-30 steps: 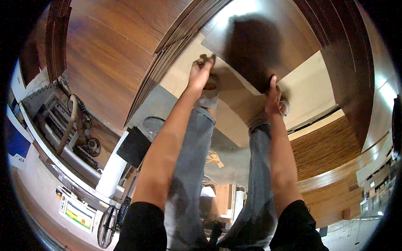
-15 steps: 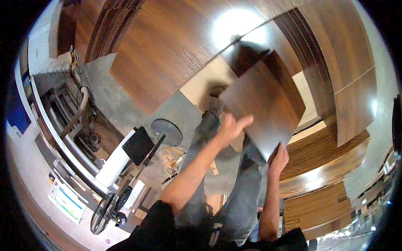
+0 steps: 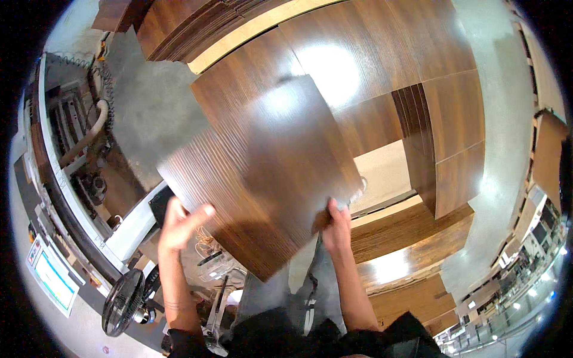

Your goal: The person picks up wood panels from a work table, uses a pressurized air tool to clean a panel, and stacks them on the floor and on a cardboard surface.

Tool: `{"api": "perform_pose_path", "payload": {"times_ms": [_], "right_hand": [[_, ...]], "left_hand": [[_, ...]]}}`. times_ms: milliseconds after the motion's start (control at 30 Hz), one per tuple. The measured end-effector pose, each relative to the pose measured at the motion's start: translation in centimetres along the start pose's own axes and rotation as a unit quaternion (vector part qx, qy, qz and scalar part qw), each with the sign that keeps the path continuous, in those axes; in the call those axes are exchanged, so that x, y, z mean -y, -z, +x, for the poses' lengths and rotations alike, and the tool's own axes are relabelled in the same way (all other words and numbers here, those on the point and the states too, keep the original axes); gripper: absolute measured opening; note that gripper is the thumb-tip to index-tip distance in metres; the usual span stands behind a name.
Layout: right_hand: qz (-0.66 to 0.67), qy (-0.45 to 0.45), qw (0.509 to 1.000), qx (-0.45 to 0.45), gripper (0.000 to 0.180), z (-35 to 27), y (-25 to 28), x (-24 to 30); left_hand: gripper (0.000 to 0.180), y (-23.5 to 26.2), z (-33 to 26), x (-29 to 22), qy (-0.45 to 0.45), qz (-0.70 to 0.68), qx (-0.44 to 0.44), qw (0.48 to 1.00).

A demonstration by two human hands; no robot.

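A dark brown wood-grain panel (image 3: 280, 161) hangs tilted in front of me, its broad face toward me with light glare on it. My left hand (image 3: 179, 228) grips its near left edge, the thumb lying over the face and the other fingers partly hidden at the edge. At the near right corner my right hand (image 3: 338, 228) holds the panel with the thumb on top; its remaining fingers are hidden behind. Beyond the held panel lie stacked panels (image 3: 382, 36) of the same brown wood grain.
A bare beige board (image 3: 385, 179) shows between the stacks at right. More stacked panels (image 3: 394, 238) stand near right, others (image 3: 185, 24) at far left. On my left are a black fan (image 3: 122, 301), a screen (image 3: 52, 277) and a machine with a pale hose (image 3: 98, 122).
The panel has swung from the right across to the left, and more of its face shows. Both hands moved with it, the left one farther left. My view has shifted too.
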State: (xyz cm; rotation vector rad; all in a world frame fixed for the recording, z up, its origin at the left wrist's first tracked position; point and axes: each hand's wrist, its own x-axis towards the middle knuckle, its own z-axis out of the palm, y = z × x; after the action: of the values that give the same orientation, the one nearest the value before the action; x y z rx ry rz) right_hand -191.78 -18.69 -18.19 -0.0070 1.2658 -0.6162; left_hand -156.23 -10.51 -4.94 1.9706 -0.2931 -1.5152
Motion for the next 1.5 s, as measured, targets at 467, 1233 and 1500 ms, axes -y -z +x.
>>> {"api": "perform_pose_path", "payload": {"times_ms": [467, 1233, 1500], "right_hand": [[-0.203, -0.096, 0.969, 0.098, 0.023, 18.4, -8.8, -9.0], [-0.304, 0.131, 0.93, -0.161, 0.032, 25.4, -9.8, -2.8], [-0.287, 0.13, 0.931, -0.184, 0.024, 26.4, -10.0, -1.3]], "left_hand": [[0.045, 6.0, 21.8, 8.9, -0.204, -0.152, -0.285, 0.924], [0.059, 2.1, 28.7, 17.7, -0.13, 0.03, -0.241, 0.961], [0.066, 2.5, 29.7, 18.4, -0.147, 0.135, -0.224, 0.954]]}}
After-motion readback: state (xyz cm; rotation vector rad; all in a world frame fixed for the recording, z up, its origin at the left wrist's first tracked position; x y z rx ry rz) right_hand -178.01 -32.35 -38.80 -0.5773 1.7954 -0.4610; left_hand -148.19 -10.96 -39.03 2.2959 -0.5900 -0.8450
